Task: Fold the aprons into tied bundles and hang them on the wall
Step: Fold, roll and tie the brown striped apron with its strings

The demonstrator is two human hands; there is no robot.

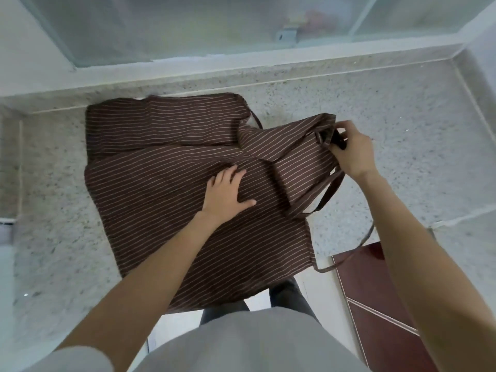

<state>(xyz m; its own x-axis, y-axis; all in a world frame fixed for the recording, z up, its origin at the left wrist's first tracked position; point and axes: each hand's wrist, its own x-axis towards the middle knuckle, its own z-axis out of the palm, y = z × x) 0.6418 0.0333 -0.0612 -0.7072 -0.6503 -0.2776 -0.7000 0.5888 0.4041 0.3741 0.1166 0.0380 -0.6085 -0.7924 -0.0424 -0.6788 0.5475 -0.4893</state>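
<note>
Apron [166, 210] lengthwise toward window, left hand [228, 191] flat on it — right hand [354, 151] pinching bib strap [326, 136].

A brown apron [166, 210] with thin pale stripes lies spread on a speckled stone counter [389, 124], its lower edge hanging over the front. The far side is folded over into a flat band along the back. At the right, the bib end is lifted and bunched, rising off the surface. A matching brown strap [346, 253] trails from the right edge, looping off the counter's front.
</note>
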